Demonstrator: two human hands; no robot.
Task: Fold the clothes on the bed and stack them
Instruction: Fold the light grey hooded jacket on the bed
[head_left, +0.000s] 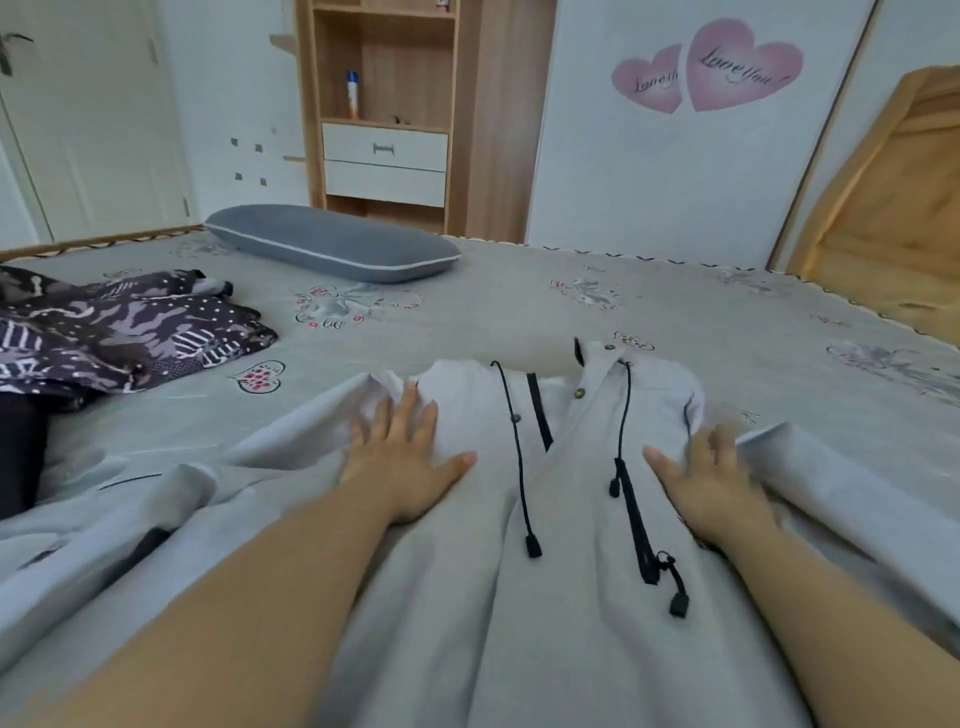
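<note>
Bed (519, 306): we see its grey flowered sheet carrying everything here.
Jacket (467, 571): pale grey, spread flat on the bed's near side before us, black drawstrings down its front.
Patterned garment (130, 332): crumpled at far left, well apart from the jacket.
Pillow (332, 241): grey, far side.
Left hand (402, 457): fingers spread, pressing the jacket.
Right hand (711, 480): flat on the jacket, fingers loosely together.

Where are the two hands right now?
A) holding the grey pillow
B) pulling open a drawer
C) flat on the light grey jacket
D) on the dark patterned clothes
C: the left hand and right hand both lie with fingers spread on the light grey jacket.
</note>
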